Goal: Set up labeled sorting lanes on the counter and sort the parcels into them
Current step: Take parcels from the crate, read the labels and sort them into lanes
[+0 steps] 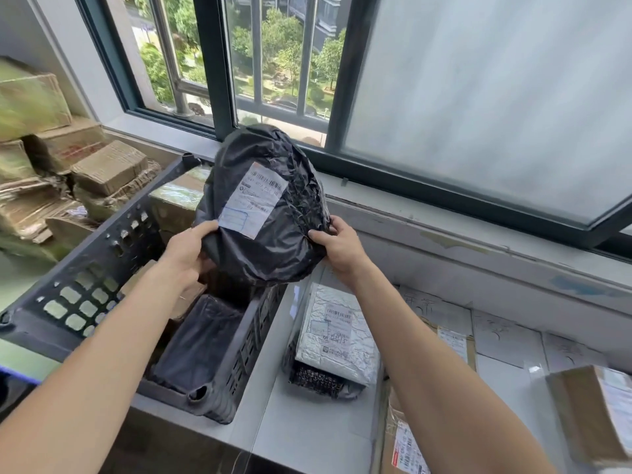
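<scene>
I hold a black plastic parcel [270, 230] with a white shipping label up in front of the window, above the crate. My left hand [186, 254] grips its lower left edge and my right hand [338, 248] pinches its right edge. Below it stands a dark plastic crate [85, 275] with another black bag [201, 340] and cardboard parcels inside. On the grey counter [301, 432] to the right of the crate lies a silver padded parcel [338, 333] on top of a black one. Handwritten paper lane labels [502, 336] lie along the back of the counter.
Brown boxes [595, 408] and a taped carton [403, 439] sit at the counter's right and front. Stacked cardboard boxes [68, 165] fill the left side behind the crate. A windowsill and a barred window [273, 63] run along the back.
</scene>
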Motion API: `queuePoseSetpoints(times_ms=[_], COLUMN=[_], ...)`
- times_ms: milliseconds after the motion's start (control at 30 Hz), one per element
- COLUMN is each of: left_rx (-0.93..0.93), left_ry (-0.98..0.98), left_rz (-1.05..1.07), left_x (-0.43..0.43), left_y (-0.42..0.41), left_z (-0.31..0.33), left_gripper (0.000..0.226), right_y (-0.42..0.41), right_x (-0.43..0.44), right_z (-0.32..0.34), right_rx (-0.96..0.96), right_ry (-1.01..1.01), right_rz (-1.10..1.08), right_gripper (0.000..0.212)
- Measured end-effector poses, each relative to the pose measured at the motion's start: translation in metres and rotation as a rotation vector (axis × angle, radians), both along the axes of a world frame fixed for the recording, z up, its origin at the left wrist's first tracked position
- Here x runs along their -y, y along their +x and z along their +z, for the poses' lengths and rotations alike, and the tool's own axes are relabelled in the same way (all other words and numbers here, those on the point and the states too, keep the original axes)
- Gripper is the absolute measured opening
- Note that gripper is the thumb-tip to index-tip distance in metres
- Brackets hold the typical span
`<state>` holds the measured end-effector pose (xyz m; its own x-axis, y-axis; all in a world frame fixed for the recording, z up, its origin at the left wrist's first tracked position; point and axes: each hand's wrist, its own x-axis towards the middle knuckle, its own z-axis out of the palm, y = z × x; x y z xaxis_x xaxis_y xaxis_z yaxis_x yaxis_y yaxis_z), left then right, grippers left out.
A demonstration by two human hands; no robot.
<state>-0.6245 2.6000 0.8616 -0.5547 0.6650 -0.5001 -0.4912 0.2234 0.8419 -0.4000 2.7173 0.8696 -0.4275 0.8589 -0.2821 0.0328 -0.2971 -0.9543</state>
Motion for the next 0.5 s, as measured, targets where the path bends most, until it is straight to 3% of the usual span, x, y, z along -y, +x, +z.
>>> queuePoseSetpoints(times_ms=[133, 200, 367, 500], left_rx=[0.132, 0.14, 0.029, 0.184], left_ry=[0.3, 0.345, 0.323, 0.393], left_rz=[-0.235, -0.267, -0.109, -0.042], left_x=[0.005, 0.004, -0.017, -0.039], left_y=[0.008, 0.017, 0.052, 0.093], left_z=[0.025, 0.037, 0.056, 0.064], left_gripper=[0.043, 0.042, 0.039, 0.031], right_y=[0.014, 0.021, 0.049, 0.082], right_x=[-0.004, -0.006, -0.011, -0.004], right_z=[0.016, 0.026, 0.052, 0.057], right_rx=[-0.084, -0.127, -0.213, -0.315], right_ry=[0.015, 0.018, 0.022, -0.131], right_rz=[0.022, 0.003, -0.04, -0.017], right_gripper=[0.026, 0.026, 0.024, 0.042])
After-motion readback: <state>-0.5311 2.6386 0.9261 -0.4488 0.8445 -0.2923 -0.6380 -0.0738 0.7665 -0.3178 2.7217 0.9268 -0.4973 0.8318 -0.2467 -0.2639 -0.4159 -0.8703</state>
